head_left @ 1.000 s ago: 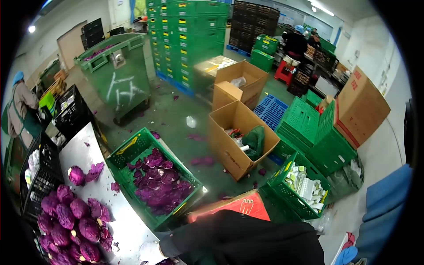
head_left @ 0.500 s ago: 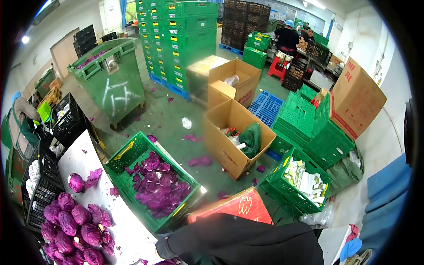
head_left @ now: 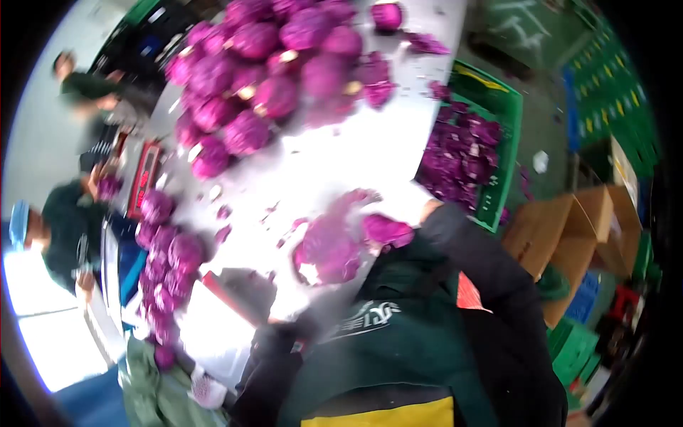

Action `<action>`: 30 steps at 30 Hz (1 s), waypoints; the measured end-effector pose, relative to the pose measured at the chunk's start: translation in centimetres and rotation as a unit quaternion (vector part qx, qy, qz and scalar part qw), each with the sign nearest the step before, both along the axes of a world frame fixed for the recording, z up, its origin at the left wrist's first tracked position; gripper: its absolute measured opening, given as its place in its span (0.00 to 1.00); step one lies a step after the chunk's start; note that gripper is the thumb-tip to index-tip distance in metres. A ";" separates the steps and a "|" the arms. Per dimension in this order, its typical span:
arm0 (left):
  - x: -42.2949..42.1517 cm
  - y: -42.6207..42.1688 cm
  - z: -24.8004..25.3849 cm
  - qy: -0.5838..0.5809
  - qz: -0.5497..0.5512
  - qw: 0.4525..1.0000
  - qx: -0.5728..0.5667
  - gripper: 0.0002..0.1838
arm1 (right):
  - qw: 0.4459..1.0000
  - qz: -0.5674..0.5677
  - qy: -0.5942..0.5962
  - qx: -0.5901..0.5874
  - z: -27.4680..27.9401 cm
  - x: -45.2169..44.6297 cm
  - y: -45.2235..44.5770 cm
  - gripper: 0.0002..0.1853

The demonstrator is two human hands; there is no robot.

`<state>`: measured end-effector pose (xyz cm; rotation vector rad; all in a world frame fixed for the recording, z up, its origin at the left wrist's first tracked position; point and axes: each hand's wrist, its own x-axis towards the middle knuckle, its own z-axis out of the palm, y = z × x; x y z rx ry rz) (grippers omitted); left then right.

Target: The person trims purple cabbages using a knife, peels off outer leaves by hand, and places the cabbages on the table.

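Observation:
A peeled red cabbage (head_left: 327, 249) lies on the white table (head_left: 341, 164) in front of my body, smeared by motion, with a loose purple cabbage leaf (head_left: 388, 230) to its right. My left sleeve (head_left: 274, 356) reaches up near the cabbage; the left hand itself is blurred and I cannot make out its fingers. My right hand (head_left: 429, 209) shows only in part at the cuff, by the table's right edge, its fingers lost in white glare. Whether either hand holds anything cannot be seen.
A heap of red cabbages (head_left: 249, 78) covers the table's far side, with a row of more (head_left: 167, 263) at left. Right of the table stands a green crate (head_left: 509, 156) of purple leaves, then cardboard boxes (head_left: 541, 235). People (head_left: 64, 220) work at the left beside a red-framed device (head_left: 144, 178).
My view has swung from the crates and floor to the table, and it is now tilted. The cabbage before me and my apron have come into sight.

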<state>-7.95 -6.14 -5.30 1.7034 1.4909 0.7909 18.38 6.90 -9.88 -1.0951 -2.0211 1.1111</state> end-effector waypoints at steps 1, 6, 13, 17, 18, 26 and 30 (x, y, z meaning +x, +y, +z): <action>-0.4 -0.3 0.5 -0.151 0.058 0.983 -0.084 0.56 | 0.997 0.005 -0.039 -0.061 -0.5 1.1 1.0 0.22; -3.4 -0.9 -1.5 -0.518 0.073 0.830 -0.191 0.55 | 0.894 -0.241 -0.376 0.032 1.7 8.2 3.9 0.19; -0.2 -0.1 -3.2 -0.709 0.082 0.662 -0.229 0.48 | 0.953 0.047 0.240 -0.179 8.3 -4.3 -2.3 0.23; -0.1 0.1 -1.8 -0.705 0.086 0.672 -0.211 0.46 | 0.947 0.006 0.204 -0.250 7.6 -7.3 -3.6 0.20; -0.1 0.0 -1.6 -0.698 0.095 0.680 -0.205 0.45 | 0.939 0.005 0.201 -0.280 7.7 -7.5 -3.5 0.20; -0.1 0.6 0.4 -0.730 0.222 0.604 -0.230 0.40 | 0.908 -0.018 0.221 -0.355 8.6 -5.1 -2.6 0.06; -2.1 1.0 -1.6 -0.626 0.219 0.736 -0.139 0.37 | 0.930 -0.175 0.243 -0.212 10.1 0.6 0.8 0.11</action>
